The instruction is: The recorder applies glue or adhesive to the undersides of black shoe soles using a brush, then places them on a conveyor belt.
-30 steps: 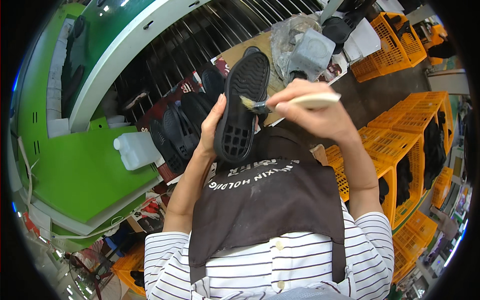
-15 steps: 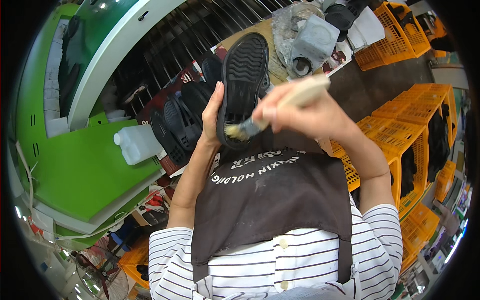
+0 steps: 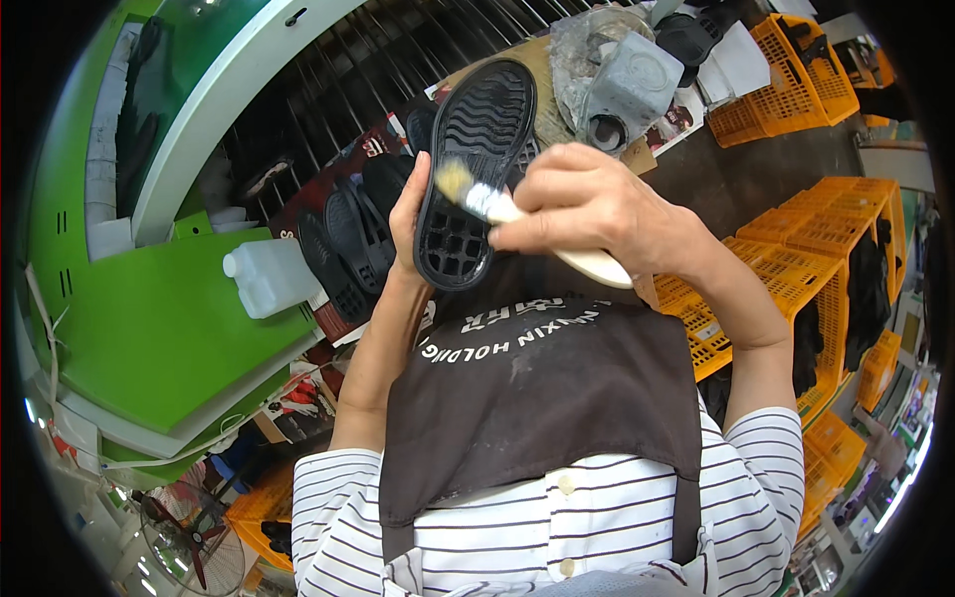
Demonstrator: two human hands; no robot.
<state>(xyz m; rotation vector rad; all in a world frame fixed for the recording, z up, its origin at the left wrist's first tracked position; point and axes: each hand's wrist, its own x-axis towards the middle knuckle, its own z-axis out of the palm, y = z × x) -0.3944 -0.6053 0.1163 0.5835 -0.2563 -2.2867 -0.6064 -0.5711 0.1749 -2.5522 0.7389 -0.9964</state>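
Left hand (image 3: 409, 214) gripped a black sole (image 3: 485, 124), right hand (image 3: 595, 207) a brush (image 3: 487, 203) over it; brushing looked unfinished (more soles (image 3: 346, 237) lay nearby).

The shoe sole (image 3: 485, 134) I hold is black, patterned with wavy ridges and a grid of squares; my brush (image 3: 487, 203) has yellowish bristles (image 3: 455, 183) and a cream handle (image 3: 599, 268). My dark brown apron (image 3: 547, 408) bears white lettering (image 3: 494, 348) over a dark-striped white shirt (image 3: 487, 507). The table (image 3: 159, 343) is bright green, the crates (image 3: 786, 267) orange.
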